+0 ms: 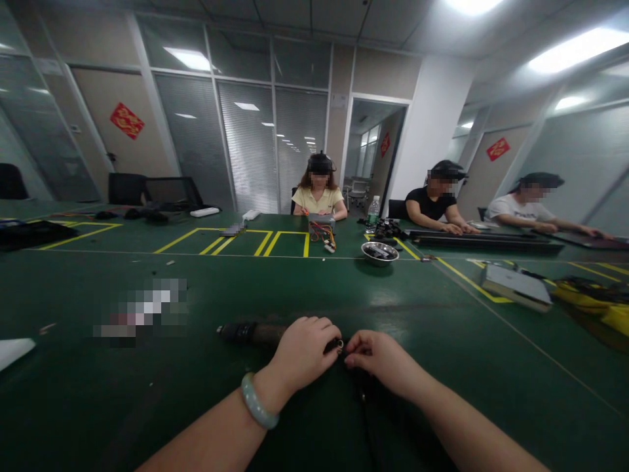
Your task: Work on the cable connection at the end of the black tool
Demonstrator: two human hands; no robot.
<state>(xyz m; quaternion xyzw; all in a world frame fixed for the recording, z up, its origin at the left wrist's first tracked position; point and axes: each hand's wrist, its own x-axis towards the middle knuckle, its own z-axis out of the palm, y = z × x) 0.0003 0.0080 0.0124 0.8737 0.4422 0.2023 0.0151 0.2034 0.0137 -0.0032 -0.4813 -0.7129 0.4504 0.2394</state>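
My left hand (303,349), with a pale green bangle on its wrist, is closed around a dark cylindrical tool (248,332) that lies on the green table (196,393). Its fingertips press on a small metal part at the tool's right end. My right hand (376,357) is pinched on the same spot, thumb and fingers together on a small dark piece I cannot make out. A dark cable or strap (363,406) runs from there toward me between my forearms.
A metal bowl (379,252) of small parts stands mid-table. A flat grey device (515,285) and a yellow-black bag (597,301) lie to the right. Three people sit at the far side, one behind a grey box with wires (322,226). A white sheet (14,349) lies at left.
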